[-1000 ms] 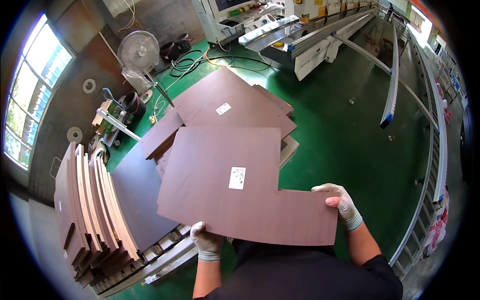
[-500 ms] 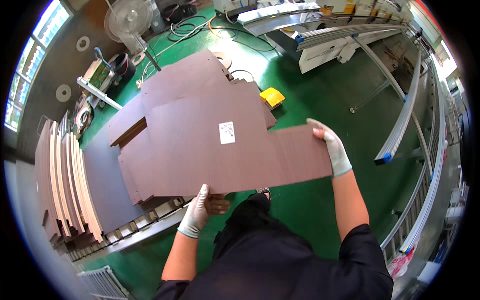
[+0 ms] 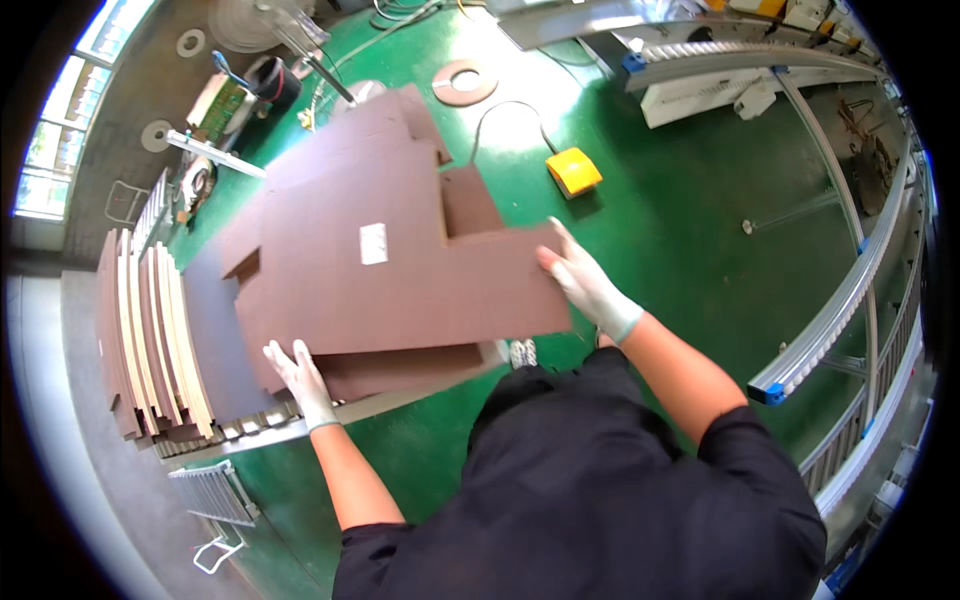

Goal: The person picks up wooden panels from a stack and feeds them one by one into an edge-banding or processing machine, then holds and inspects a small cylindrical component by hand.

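Panel, brown, notched (image 3: 420, 300): one, over brown panel stack (image 3: 470, 205), edges out of line, not yet released; full contact below unclear. Right hand, mine (image 3: 590, 285): clasping panel's right end. Left hand, mine (image 3: 302, 385): fingers extended at near edge; grip, I cannot tell.

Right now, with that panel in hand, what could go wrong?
The notched panel could slip or swing: the right hand grips its narrow end, while the left hand looks spread open near the front edge. It might also scuff the brown panel showing beneath that edge.
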The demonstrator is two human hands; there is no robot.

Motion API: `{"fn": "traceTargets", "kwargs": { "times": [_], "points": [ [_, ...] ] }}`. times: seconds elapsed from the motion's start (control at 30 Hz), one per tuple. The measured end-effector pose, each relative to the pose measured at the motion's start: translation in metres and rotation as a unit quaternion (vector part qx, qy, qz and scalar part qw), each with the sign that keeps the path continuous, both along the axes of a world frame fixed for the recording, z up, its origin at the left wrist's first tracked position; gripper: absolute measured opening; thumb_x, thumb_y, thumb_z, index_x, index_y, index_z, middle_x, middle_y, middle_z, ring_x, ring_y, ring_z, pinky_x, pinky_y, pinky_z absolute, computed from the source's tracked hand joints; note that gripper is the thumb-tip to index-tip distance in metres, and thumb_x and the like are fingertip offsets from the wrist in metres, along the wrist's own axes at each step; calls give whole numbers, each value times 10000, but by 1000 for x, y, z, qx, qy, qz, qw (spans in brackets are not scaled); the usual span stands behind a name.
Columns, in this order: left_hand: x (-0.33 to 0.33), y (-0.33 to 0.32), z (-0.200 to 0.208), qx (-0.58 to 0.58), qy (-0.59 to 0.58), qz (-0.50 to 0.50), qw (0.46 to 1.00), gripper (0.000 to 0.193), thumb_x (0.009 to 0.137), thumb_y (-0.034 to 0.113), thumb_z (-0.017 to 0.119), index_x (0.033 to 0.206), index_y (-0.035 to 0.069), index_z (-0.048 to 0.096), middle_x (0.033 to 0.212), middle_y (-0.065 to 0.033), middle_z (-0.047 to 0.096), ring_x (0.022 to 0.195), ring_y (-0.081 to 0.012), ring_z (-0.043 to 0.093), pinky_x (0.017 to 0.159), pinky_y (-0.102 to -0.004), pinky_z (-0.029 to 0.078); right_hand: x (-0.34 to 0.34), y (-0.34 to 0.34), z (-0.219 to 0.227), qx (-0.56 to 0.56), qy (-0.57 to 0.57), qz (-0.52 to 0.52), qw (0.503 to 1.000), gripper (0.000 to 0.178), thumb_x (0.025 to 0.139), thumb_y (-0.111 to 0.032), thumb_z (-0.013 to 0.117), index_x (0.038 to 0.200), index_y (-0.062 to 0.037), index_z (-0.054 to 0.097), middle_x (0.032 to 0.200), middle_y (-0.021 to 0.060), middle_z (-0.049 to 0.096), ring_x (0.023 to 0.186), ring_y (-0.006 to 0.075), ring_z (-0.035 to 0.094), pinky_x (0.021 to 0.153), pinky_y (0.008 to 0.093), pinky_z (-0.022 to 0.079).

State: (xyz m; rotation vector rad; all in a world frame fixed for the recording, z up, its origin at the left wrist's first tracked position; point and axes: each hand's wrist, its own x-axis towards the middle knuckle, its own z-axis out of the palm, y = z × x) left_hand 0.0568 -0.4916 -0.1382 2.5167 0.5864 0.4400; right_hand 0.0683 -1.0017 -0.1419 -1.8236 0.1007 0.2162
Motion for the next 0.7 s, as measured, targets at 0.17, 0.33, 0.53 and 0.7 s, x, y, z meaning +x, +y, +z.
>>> {"fn": "traceTargets", "kwargs": {
  "times": [0.17,0.33,0.53,0.7],
  "points": [
    [-16,-108,-10,2,16,-5,1000,678,1115,359,453,1606,-62,247,1717,-249,91,1604,-337,96,1295,-423,120,29,-39,16,32,16,125,992,769,1094,-371,497,1604,93,157,1640,295,314,1544,347,309,1251,354,263],
    [-61,-280,5,-56,30,21,998,708,1118,358,448,1633,-38,167,1736,-208,22,1615,-291,25,1297,-424,84,40,-95,8,234,116,155,953,471,1124,-212,433,1554,-20,429,1507,157,553,1241,240,619,1055,382,512],
    [-80,-408,46,-352,-118,60,926,687,1084,287,550,1596,-28,218,1632,-210,279,1512,-350,309,1222,-444,305,75,-102,6,104,-14,240,965,426,1076,-175,534,1488,-67,546,1486,169,570,1289,256,602,1082,361,490],
    [-70,-419,62,-579,-79,160,795,545,1069,303,577,1499,47,362,1449,-138,462,1283,-252,518,1102,-429,439,88,-79,10,57,-109,308,944,400,984,-215,640,1362,-85,659,1491,217,539,1365,373,532,1150,426,440]
  ]
}}
